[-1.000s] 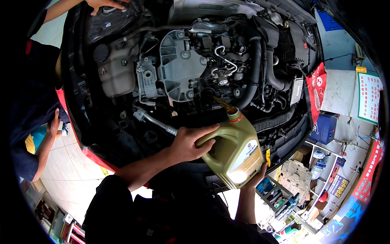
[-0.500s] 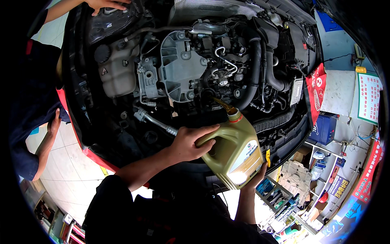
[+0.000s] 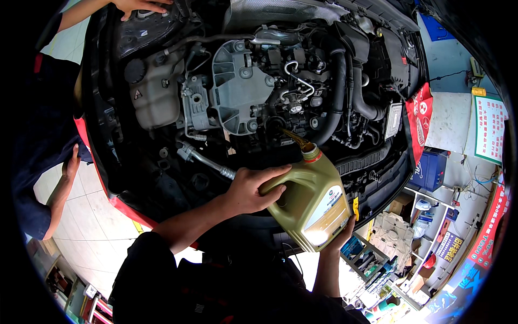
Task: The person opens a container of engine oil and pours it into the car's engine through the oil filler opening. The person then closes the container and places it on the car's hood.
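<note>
A gold-green plastic oil jug (image 3: 312,189) is tilted over the front of a car engine (image 3: 243,86). My left hand (image 3: 252,190) is wrapped round its handle. Under the lower end of the jug, my right hand (image 3: 341,236) supports the base, its fingers partly hidden behind it. From the red-ringed mouth runs a stream of amber oil (image 3: 295,137). It falls into a dark round filler opening (image 3: 276,124) beside the grey engine bracket (image 3: 240,92).
A pale coolant tank (image 3: 156,102) sits at the engine's left, a thick black hose (image 3: 339,97) at its right. Red covers (image 3: 420,119) hang over the fenders. At the left stands a co-worker (image 3: 54,124), one hand on the car. Shelving (image 3: 426,237) holds goods at the right.
Almost nothing differs. The jug stays tilted in my hands and the oil keeps flowing into the opening; the view has shifted very slightly.
</note>
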`<state>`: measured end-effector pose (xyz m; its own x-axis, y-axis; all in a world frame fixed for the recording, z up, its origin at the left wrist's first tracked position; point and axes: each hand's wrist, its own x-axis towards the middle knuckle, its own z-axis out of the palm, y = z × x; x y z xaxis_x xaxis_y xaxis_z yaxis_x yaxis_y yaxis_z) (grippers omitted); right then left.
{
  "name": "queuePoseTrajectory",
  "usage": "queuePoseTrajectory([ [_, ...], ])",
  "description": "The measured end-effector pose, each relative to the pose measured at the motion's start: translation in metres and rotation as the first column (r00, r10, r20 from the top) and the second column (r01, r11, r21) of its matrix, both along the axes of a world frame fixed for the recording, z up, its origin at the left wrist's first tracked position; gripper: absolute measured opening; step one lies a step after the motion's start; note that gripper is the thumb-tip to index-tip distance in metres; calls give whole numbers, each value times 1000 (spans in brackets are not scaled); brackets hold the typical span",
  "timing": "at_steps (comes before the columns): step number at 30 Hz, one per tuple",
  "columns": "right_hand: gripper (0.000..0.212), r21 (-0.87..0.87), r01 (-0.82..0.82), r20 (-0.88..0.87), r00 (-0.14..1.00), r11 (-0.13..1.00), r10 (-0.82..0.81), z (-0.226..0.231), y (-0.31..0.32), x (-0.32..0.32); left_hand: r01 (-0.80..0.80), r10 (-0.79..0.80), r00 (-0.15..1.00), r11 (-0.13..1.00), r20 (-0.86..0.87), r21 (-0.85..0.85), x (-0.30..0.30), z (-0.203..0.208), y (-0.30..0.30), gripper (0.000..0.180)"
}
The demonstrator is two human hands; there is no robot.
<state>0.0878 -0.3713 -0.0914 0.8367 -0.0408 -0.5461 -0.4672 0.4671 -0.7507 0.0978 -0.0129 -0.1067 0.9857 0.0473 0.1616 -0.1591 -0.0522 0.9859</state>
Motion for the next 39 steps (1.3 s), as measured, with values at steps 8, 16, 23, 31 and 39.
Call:
queuePoseTrajectory([
  [8,76,-11,-7,7,1000,1000,7,0,-1,1,-2,2,1000,1000,1,4,0,-3,-1,48],
  [16,76,0,-7,-2,1000,1000,7,3,2,1,7,-7,1000,1000,-13,-25,1,-2,1,49],
  [23,76,-3,3,-4,1000,1000,-3,0,-2,1,20,-20,1000,1000,-15,-12,0,-7,0,49],
  [31,74,-25,12,-8,1000,1000,-12,2,-3,0,27,-26,999,999,-22,23,0,-8,0,48],
  [39,73,-37,8,-16,1000,999,-9,1,-7,-1,31,-30,999,999,-24,12,0,-9,-1,48],
])
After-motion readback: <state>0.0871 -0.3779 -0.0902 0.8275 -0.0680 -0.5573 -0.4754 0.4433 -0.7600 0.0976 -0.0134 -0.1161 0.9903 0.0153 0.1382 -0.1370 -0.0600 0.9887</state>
